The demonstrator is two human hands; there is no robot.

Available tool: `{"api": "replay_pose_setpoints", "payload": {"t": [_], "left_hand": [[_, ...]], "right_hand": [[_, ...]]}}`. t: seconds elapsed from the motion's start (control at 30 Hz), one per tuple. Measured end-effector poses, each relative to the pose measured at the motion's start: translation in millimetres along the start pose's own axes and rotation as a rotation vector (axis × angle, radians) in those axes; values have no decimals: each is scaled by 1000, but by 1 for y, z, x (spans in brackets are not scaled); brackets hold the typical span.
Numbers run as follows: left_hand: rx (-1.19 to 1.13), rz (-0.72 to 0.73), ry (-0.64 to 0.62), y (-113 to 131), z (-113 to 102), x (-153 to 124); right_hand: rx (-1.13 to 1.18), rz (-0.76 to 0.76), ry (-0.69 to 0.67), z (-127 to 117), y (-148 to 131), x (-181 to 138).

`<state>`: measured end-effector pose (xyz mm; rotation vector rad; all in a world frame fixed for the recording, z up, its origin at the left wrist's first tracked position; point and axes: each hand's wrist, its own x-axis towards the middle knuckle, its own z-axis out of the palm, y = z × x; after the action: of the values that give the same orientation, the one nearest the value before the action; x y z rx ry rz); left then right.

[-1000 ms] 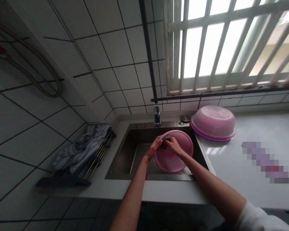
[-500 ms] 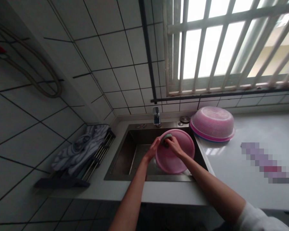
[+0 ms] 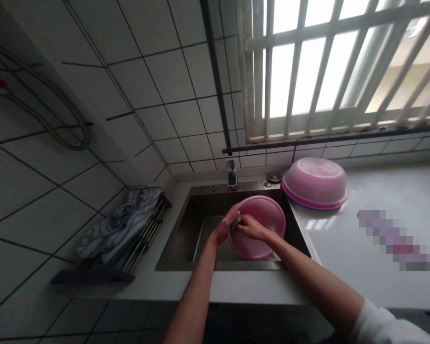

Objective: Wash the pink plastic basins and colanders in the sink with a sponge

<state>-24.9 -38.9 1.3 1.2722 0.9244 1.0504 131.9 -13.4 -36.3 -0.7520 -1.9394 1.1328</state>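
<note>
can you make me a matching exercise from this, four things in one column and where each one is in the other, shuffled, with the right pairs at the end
Things
1. grey-green pad
2. striped cloth
3. faucet
4. upturned pink colander

Places
A. at the back edge of the sink
B. on the counter, to the right of the sink
C. on the dark rack, to the left of the sink
D. in the right hand, at the rim of the pink basin

Right pairs: 1-D, 2-C, 3-A, 4-B
</note>
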Motion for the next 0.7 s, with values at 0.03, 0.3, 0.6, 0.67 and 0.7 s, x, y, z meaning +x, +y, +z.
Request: {"api": "replay_pose_setpoints", "payload": {"t": [0.03,0.3,0.6,0.67,0.7], "left_hand": [[1,5,-11,1,1,0],[17,25,-19,3,0,-1],[8,23,-34,3,1,1],[43,32,-24,3,0,1],[70,48,-23,3,-1,1]], "right_hand": [[-10,30,90,-3,2,2],[54,9,88,1,6,2],[36,85,375,-7,8,5],[75,48,171,-1,9,3],[89,33,61,3,8,2]]}}
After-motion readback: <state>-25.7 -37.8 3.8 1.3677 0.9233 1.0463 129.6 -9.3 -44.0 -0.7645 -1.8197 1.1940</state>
